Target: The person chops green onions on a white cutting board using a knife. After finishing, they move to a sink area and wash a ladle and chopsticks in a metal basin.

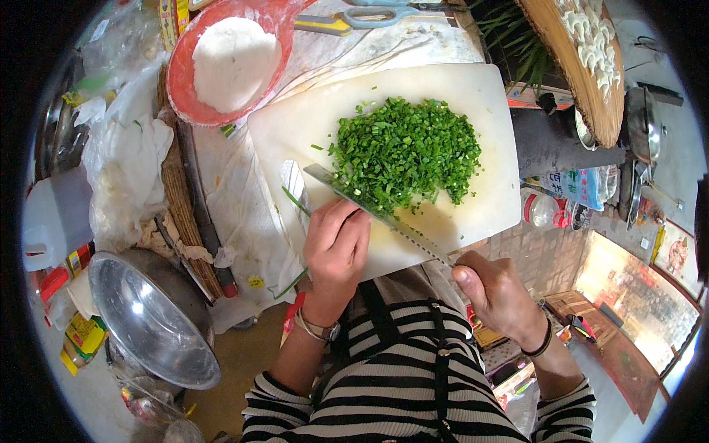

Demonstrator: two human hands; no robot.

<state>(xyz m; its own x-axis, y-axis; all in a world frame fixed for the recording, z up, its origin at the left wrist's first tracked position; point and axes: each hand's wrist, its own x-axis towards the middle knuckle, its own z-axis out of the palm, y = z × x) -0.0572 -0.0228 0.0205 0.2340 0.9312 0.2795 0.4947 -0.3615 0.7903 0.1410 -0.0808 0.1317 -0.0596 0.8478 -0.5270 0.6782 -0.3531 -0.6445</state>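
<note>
My right hand [498,293] grips the handle of a kitchen knife [388,221], its blade seen nearly edge-on and slanting across the white plastic cutting board [476,221]. Against the blade rest the curled fingers of my left hand [335,243]; what lies under them is hidden. A thin green stalk [295,200] shows beside those fingers, and another green strand [291,285] hangs near the wrist. Just beyond the blade spreads a heap of finely chopped green leaves [410,149], probably chives or scallions. Small bits are scattered around the heap.
A red plastic scoop [177,83] of white flour [235,63] stands behind the board's left corner, near scissors [379,16]. A steel basin [155,321] is at the left. At the upper right, a wooden board [559,61] carries pale dough pieces [592,44].
</note>
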